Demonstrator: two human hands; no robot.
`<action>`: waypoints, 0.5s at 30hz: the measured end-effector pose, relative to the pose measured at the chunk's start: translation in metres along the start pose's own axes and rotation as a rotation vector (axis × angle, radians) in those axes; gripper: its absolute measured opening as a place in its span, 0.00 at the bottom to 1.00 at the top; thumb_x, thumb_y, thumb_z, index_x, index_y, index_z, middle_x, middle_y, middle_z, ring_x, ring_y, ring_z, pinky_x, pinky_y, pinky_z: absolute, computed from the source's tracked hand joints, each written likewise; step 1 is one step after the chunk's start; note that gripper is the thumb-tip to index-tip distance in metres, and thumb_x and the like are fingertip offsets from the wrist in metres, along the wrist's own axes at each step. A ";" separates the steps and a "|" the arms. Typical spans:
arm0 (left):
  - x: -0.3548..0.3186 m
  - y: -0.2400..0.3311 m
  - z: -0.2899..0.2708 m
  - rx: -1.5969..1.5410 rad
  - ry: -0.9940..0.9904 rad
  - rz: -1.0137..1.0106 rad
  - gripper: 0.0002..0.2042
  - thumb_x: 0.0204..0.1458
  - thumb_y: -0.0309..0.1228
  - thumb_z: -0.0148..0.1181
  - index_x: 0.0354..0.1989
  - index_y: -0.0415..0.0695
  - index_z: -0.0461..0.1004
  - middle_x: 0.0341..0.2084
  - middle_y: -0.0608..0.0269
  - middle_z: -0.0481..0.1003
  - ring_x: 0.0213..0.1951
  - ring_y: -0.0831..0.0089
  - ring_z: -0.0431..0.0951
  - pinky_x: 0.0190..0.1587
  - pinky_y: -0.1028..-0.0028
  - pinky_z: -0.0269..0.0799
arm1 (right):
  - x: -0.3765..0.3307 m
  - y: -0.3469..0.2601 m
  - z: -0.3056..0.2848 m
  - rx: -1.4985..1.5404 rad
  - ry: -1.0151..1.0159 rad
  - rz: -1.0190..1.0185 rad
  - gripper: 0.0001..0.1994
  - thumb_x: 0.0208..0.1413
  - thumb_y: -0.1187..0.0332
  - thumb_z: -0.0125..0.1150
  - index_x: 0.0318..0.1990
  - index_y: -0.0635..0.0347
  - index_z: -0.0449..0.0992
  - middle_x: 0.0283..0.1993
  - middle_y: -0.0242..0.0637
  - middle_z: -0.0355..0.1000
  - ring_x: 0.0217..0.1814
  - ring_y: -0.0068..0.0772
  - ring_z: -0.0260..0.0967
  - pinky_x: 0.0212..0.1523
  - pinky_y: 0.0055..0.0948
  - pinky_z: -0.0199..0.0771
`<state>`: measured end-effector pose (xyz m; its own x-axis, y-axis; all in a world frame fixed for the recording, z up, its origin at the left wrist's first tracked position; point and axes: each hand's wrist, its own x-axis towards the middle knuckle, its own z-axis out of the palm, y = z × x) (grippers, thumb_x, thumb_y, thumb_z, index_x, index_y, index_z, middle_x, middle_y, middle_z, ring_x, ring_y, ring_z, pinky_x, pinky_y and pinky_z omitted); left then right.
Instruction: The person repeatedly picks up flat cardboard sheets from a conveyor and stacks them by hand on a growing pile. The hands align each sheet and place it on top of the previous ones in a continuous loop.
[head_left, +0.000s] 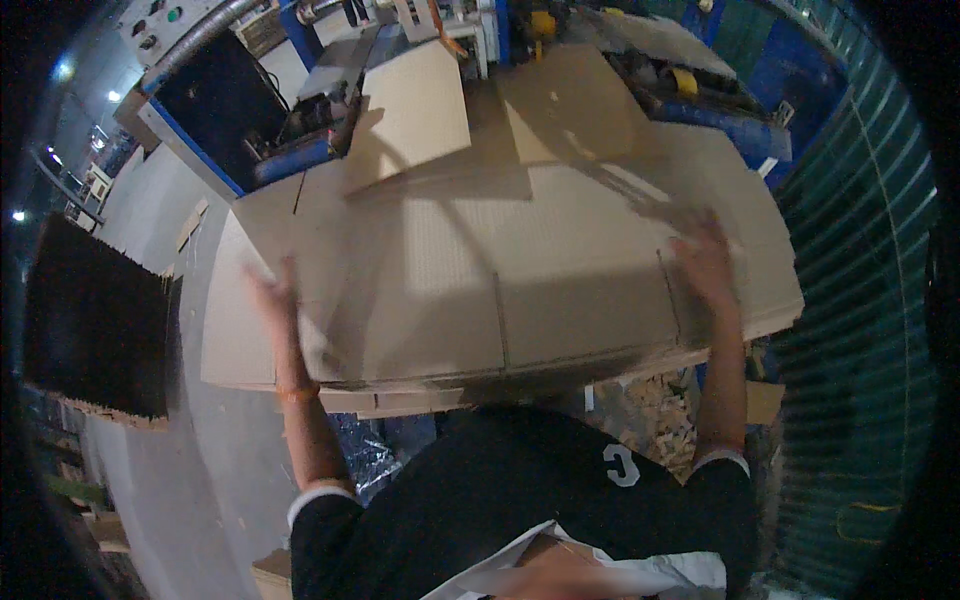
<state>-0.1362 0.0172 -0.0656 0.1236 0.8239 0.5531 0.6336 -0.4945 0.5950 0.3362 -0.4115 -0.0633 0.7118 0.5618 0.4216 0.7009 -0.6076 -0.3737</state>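
Note:
A wide stack of brown cardboard sheets point(580, 300) with slots cut in it lies in front of me. My left hand point(272, 300) is over the left part of the stack, thumb and fingers apart, slightly blurred. Over the right part is my right hand point(708, 265), its fingers spread and smeared by motion. Neither hand shows anything gripped in it. Beyond them, a lighter cardboard piece point(420, 115) and a browner cardboard piece point(570, 105) lie tilted at the far side of the sheets.
A blue machine frame point(225, 100) stands at the far left, with blue rollers point(715, 130) at the far right. A dark stack of cardboard point(95, 310) is on the left. Cardboard scraps point(655, 420) lie below the stack's near edge. Green corrugated sheeting point(860, 300) runs along the right.

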 end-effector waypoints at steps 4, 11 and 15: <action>-0.052 -0.071 -0.073 -0.066 0.372 -0.654 0.29 0.47 0.38 0.61 0.50 0.26 0.61 0.52 0.39 0.63 0.53 0.52 0.65 0.56 0.64 0.58 | -0.074 0.066 -0.044 -0.862 0.077 -0.047 0.25 0.49 0.56 0.56 0.56 0.52 0.65 0.60 0.54 0.56 0.66 0.48 0.49 0.63 0.45 0.50; -0.048 -0.074 -0.076 0.160 0.182 -0.500 0.34 0.48 0.36 0.59 0.57 0.26 0.52 0.54 0.39 0.60 0.56 0.57 0.62 0.58 0.67 0.54 | -0.105 0.093 -0.028 -0.474 0.086 0.530 0.30 0.54 0.49 0.49 0.58 0.64 0.61 0.62 0.54 0.53 0.64 0.56 0.50 0.62 0.47 0.50; -0.040 -0.077 -0.087 -0.069 0.146 -0.526 0.34 0.48 0.37 0.58 0.59 0.30 0.52 0.55 0.41 0.60 0.57 0.58 0.60 0.58 0.69 0.53 | -0.089 0.077 -0.031 -0.178 0.253 0.488 0.27 0.56 0.55 0.48 0.58 0.64 0.60 0.59 0.53 0.58 0.58 0.50 0.59 0.55 0.42 0.60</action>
<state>-0.2570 -0.0020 -0.0830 -0.3072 0.9201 0.2429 0.5293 -0.0470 0.8471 0.3250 -0.5254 -0.1043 0.9024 0.0542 0.4274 0.2597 -0.8600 -0.4393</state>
